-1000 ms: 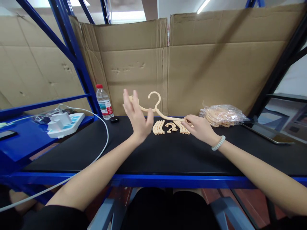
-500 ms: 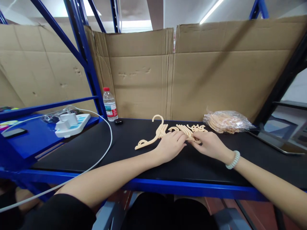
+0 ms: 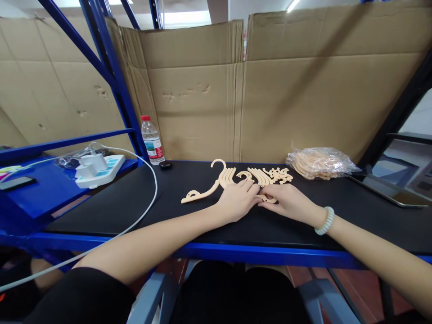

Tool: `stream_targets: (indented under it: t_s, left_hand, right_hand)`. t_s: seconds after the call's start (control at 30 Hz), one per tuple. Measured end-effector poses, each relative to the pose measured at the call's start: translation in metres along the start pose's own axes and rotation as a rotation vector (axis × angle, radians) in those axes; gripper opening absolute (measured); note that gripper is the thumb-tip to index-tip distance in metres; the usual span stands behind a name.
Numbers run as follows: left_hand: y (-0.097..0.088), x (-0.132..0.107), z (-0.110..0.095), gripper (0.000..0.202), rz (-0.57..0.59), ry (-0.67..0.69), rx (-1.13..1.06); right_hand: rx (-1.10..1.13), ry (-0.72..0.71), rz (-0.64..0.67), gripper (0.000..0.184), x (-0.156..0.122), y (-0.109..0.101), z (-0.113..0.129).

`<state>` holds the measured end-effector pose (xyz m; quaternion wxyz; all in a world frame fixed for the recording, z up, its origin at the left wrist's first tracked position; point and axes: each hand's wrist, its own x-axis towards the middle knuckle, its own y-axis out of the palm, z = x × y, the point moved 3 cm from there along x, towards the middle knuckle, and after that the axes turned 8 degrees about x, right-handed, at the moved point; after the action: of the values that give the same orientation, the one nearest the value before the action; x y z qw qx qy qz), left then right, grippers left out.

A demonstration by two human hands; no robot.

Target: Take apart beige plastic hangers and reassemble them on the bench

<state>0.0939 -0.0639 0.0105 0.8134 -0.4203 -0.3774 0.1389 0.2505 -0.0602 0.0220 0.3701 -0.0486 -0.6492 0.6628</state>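
A beige hanger (image 3: 202, 195) lies on the black tabletop, its hook pointing up and one arm reaching left. My left hand (image 3: 238, 200) covers its right part, fingers curled down where they meet the other hand. My right hand (image 3: 290, 201) pinches a small curved beige hanger piece (image 3: 269, 199) between thumb and fingers, and the left fingertips touch its left end. Just beyond the hands lie a hook-shaped piece (image 3: 244, 175), slim curved strips (image 3: 228, 174), more such strips (image 3: 259, 175) and a pile of small beige parts (image 3: 280, 175).
A clear plastic bag of beige parts (image 3: 319, 163) sits at the back right beside a dark flat screen (image 3: 388, 189). A water bottle (image 3: 152, 143) and a small black object (image 3: 165, 165) stand back left. The white cable (image 3: 153, 193) loops from the power strip (image 3: 101, 173). Cardboard (image 3: 195, 103) walls the back.
The camera view has tilted down slightly. Both hands, still together, have shifted slightly left and nearer to me with the curved piece, uncovering more of the strips behind them.
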Motion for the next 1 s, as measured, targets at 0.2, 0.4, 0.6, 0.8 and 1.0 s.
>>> stream_targets:
  t_s: [0.2,0.4,0.6,0.8,1.0]
  left_hand:
    - [-0.002,-0.002,0.000,0.030,0.051,0.010,0.020]
    - [-0.004,-0.003,0.001,0.032,0.082,-0.014,-0.006]
    - [-0.007,-0.003,0.000,0.024,0.141,-0.082,-0.084]
    - [-0.006,-0.002,0.001,0.017,0.136,-0.087,-0.173]
    - [-0.009,-0.002,0.000,0.014,0.144,-0.099,-0.195]
  right_hand:
    - [0.050,-0.120,0.037,0.019,0.001,-0.004,-0.002]
    - [-0.091,-0.180,0.066,0.025,0.001,-0.003,0.000]
    - [-0.276,-0.238,0.034,0.026,0.000,0.000,0.001]
    - [-0.309,-0.234,0.048,0.026,0.000,0.004,0.003]
    - [-0.221,-0.219,0.069,0.031,0.001,0.008,0.002]
